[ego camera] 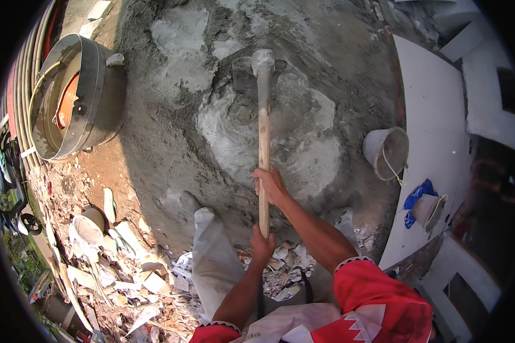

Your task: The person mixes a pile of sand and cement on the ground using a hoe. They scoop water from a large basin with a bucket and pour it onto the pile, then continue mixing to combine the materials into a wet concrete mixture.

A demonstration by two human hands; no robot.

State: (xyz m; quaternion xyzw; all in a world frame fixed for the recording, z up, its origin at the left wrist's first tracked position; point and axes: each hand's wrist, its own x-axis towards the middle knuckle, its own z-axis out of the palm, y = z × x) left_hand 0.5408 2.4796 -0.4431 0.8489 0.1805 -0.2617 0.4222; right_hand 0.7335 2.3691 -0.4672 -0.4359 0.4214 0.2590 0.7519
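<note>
Both of my hands grip the wooden handle of a hoe (264, 124). My left hand (262, 245) is closed around the butt end of the handle, close to my body. Farther up the shaft, my right hand (271, 184) wraps around its middle. The hoe's head, coated in grey, lies at the far end, with its flat blade pointing left over the mortar. Under it spreads a pool of wet grey cement mortar (227, 141), ringed by a mound of sandy grey mix (163, 128). Part of the blade's lower edge is hard to make out.
A large metal tub (107, 94) holding an orange object (68, 100) stands at left. Two buckets, one grey (373, 148) and one by blue plastic (422, 210), are at right near a white panel (433, 111). A small bucket (95, 218) and rubble (154, 281) lie lower left.
</note>
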